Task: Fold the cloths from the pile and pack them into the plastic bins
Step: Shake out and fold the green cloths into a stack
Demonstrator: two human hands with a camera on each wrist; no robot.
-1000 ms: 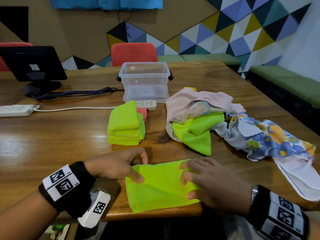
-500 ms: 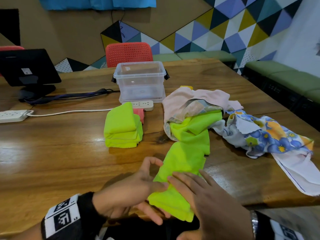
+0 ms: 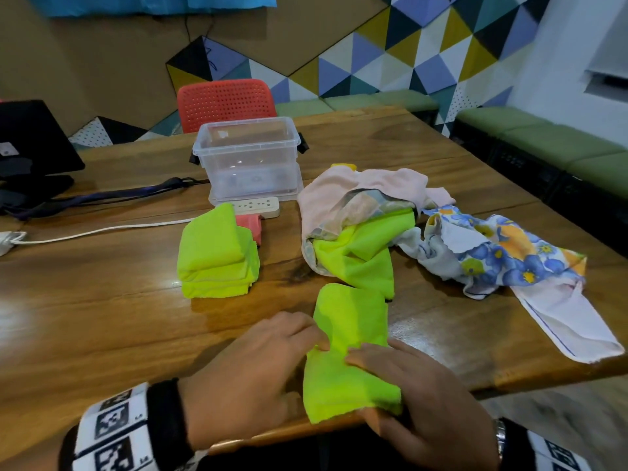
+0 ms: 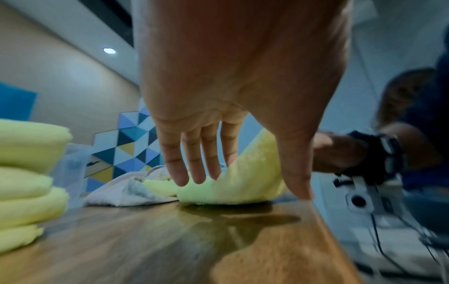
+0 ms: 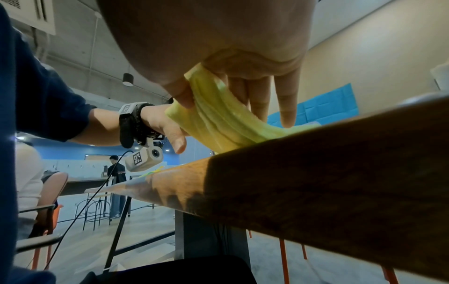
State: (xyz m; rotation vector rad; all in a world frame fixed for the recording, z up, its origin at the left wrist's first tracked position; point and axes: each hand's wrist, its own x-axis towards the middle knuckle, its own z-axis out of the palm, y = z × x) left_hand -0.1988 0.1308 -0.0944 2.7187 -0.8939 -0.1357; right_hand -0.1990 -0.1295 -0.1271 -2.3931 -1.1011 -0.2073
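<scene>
A lime green cloth [image 3: 350,351], folded into a narrow strip, lies at the near edge of the wooden table [image 3: 102,317]. My left hand [image 3: 299,338] presses straight fingers on the strip's left edge. My right hand [image 3: 390,379] holds the near end; in the right wrist view its thumb and fingers pinch the lime green cloth [image 5: 218,119]. A stack of folded lime cloths [image 3: 217,253] sits to the left, with a red folded cloth [image 3: 249,226] behind it. The empty clear plastic bin [image 3: 249,158] stands further back. The unfolded pile [image 3: 360,226] lies to the right, with a floral cloth [image 3: 503,253].
A power strip [image 3: 256,206] lies in front of the bin, its white cable [image 3: 102,231] running left. A black screen [image 3: 34,137] stands at the far left and a red chair [image 3: 224,103] behind the table. The strip's near end overhangs the table's front edge.
The lime cloth lay flat as a wide square, was lifted and folded lengthwise, and now rests on the table as a narrow strip. Both hands moved with it.
</scene>
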